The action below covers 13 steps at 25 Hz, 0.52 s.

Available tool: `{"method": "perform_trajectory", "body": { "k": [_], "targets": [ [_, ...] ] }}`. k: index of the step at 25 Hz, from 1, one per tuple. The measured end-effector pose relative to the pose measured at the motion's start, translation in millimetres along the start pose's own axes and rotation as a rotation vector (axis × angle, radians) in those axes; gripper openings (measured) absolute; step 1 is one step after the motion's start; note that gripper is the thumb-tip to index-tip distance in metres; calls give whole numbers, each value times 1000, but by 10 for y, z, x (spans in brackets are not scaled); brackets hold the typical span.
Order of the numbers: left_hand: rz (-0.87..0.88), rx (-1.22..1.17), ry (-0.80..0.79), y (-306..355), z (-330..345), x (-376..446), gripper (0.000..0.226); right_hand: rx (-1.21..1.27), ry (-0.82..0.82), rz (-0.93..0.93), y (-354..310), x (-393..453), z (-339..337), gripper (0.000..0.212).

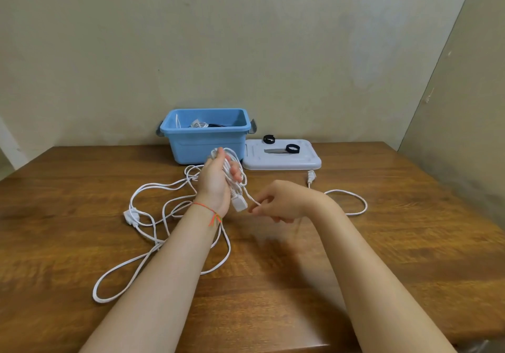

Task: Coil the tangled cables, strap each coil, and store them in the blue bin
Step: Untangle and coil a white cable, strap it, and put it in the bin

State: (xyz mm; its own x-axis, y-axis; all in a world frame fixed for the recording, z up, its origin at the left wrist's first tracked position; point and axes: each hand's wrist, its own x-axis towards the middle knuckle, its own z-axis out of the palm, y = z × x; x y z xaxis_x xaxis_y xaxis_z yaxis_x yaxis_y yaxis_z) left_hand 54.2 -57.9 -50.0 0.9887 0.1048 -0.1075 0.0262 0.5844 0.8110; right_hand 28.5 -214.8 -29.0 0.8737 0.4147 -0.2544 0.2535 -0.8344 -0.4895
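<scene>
My left hand [216, 180] grips a bundle of white cable loops [232, 165] held upright above the table, with a white connector [239, 203] hanging below the palm. My right hand [278, 202] pinches the same thin white cable just right of the connector. That cable runs on to a loop [352, 202] and a white plug [311, 176] on the table. A thicker white cable [153, 232] lies tangled at the left, under my left forearm. The blue bin [206, 144] stands at the back with coiled cables inside. Two black straps [269, 139] [292, 149] lie on the white lid [281, 158].
The wooden table [382, 243] ends at a wall behind the bin. The white lid lies flat right of the bin. A white socket block [132, 216] on the thick cable sits at the left. A beige panel rises at the far right.
</scene>
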Motion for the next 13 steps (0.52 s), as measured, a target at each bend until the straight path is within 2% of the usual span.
{"method": "perform_trajectory", "body": {
  "k": [3,6,8,12,13],
  "targets": [
    [152,600,-81,24,75,-55,26,-4,65,-121,-159,-40,-74,18],
    [150,891,-200,16,98,-96,30,45,131,-157,-238,-95,-151,17],
    [92,887,-268,17,77,-135,31,98,186,-165,-228,-127,-202,19],
    [-194,547,-493,29,47,-184,39,146,386,-99,-94,-76,-259,28],
    [-268,526,-537,41,33,-183,44,149,428,-87,-57,-46,-252,33]
  ]
}}
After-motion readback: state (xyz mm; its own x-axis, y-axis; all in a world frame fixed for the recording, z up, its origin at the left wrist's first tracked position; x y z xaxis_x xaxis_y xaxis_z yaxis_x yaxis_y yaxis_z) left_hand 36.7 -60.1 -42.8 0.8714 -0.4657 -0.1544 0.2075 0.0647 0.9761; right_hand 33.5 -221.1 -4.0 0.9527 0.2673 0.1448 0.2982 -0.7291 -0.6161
